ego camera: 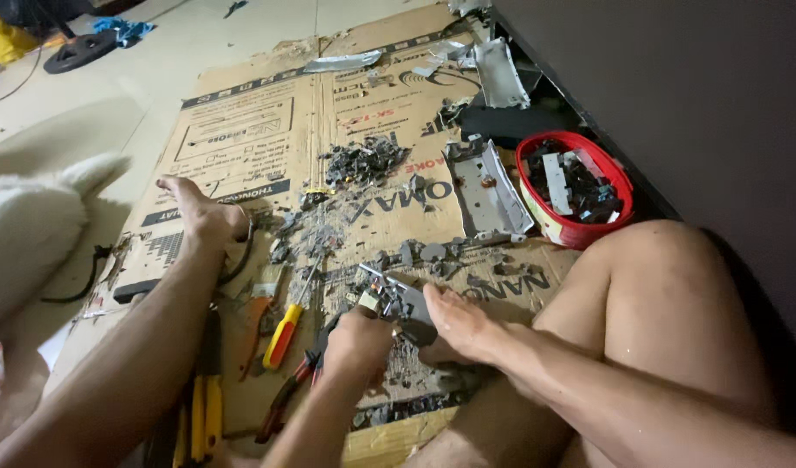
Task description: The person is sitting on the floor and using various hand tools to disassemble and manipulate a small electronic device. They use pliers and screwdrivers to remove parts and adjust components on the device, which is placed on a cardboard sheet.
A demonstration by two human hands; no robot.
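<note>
Your left hand (356,336) is clenched on a small tool poking into the grey metal part (407,303), and your right hand (457,322) grips that part from the other side, low over the cardboard sheet (242,130). Just left lies the yellow-handled screwdriver (283,334). Farther out: scrap pile (363,160), red basket (580,227).

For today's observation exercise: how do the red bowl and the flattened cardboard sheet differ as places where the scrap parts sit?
The red bowl is round with raised walls; the cardboard sheet is flat and brown. The bowl keeps its dark and grey parts heaped together, while the cardboard has grey bits scattered loosely. The bowl sits at the cardboard's edge by the dark wall. Both hold small broken parts.
</note>
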